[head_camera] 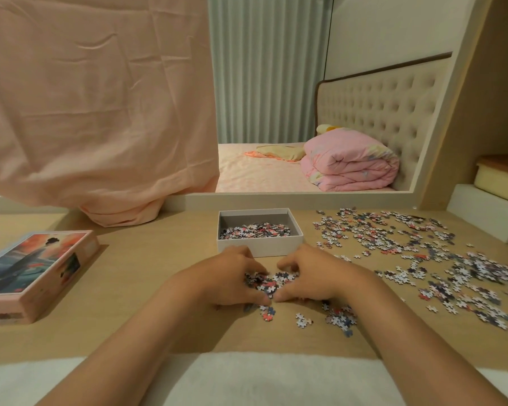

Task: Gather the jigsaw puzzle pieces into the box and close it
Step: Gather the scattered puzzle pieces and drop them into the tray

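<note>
Two hands cupping a heap of pieces point(269, 284) before the box point(258, 247).
The left hand point(232, 278) and right hand point(313, 276) have fingers curled round it on the surface point(147, 273); box at 12 o'clock, partly filled; loose pieces point(423, 259) at 3; lid point(35, 268) at 9; pink cloth point(100, 112) at 11.

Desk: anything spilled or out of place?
Yes. Loose pieces lie scattered across the right of the desk, outside the open box. The lid sits apart at far left. The left hand and right hand cup a small pile before the box.
</note>
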Tool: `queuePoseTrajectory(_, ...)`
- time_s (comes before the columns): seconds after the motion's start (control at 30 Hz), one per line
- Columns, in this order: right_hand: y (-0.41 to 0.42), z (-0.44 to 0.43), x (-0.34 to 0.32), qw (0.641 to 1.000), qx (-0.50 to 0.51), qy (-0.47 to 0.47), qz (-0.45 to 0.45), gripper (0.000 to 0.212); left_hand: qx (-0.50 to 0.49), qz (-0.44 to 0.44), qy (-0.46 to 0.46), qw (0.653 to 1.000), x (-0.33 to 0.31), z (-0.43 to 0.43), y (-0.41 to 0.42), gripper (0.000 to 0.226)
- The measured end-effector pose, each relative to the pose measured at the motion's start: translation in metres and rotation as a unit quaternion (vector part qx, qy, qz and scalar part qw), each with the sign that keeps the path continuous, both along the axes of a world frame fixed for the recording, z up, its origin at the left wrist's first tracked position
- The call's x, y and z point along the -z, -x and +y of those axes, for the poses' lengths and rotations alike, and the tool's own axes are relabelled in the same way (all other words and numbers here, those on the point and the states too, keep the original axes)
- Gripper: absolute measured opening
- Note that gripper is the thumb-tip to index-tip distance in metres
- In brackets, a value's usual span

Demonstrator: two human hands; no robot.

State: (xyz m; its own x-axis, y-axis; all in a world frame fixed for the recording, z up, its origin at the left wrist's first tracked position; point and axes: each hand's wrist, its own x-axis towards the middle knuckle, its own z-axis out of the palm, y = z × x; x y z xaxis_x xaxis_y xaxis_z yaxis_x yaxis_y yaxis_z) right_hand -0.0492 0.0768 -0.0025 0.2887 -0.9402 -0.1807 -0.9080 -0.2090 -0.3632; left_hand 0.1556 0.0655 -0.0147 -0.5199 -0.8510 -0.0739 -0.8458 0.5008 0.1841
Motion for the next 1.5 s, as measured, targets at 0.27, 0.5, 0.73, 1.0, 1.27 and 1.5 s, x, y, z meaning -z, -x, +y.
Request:
queuePoseTrajectory(0.27, -0.014, -0.002, 0.006, 0.995, 0.0, 0.07, -0.068, 0.023, 0.006, 0.098, 0.058, 0.993, 0.003, -0.001, 0.009, 0.025)
queuePoseTrajectory(0.5, -0.015, -0.004, 0.009, 0.984, 0.048, 0.081, -0.151, 0.01, 0.002, 0.178, 0.053, 0.983, 0.006, -0.005, 0.005, 0.012)
queuePoseTrajectory(0.73, -0.015, -0.019, -0.012, 0.949, 0.077, 0.093, -0.292, 0.011, -0.041, 0.348, 0.024, 0.936, -0.019, -0.028, -0.007, 0.009)
queuePoseTrajectory(1.0, -0.035, -0.077, -0.024, 0.916, 0.127, 0.224, -0.308, 0.011, -0.113, 0.375, 0.154, 0.907, -0.021, -0.069, -0.016, 0.009)
queuePoseTrajectory(1.27, -0.045, -0.094, -0.004, 0.982, 0.018, 0.151, -0.108, 0.031, -0.047, 0.19, 0.176, 0.965, 0.009, -0.085, -0.021, 0.027)
queuePoseTrajectory(1.5, -0.044, -0.067, -0.015, 0.963, 0.03, 0.229, -0.141, 0.034, -0.039, 0.173, 0.205, 0.963, 0.002, -0.078, -0.024, 0.026)
